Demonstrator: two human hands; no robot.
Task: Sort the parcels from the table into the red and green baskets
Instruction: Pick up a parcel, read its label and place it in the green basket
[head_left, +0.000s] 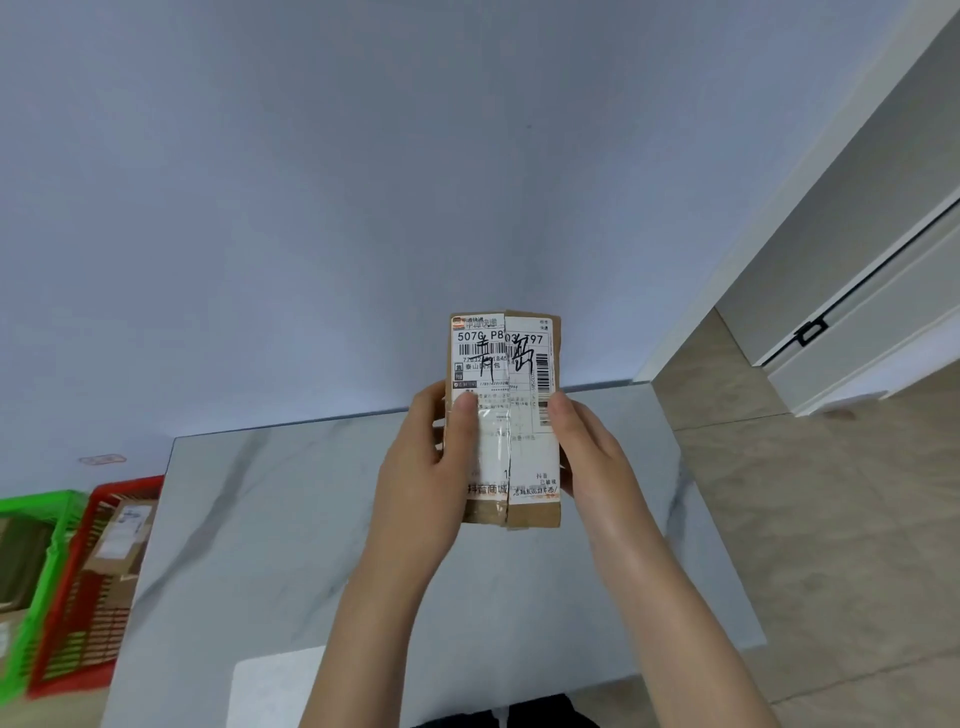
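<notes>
A small brown cardboard parcel (506, 415) is held upright above the far part of the marble-patterned table (291, 519), its face turned toward the camera and covered by a white shipping label (511, 452) with barcodes, printed numbers and handwritten black characters; a torn seam runs down the label's middle. The left hand (423, 467) grips the parcel's left edge, thumb pressed on the label and fingers curled behind, while the right hand (587, 457) grips the right edge in the same way. To the left of the table, lower down, the red basket (93, 597) stands with brown parcels inside it, and the green basket (31, 561) sits just beside it at the frame's left edge, its contents blurred. A pale wall (363, 182) rises behind the table.
</notes>
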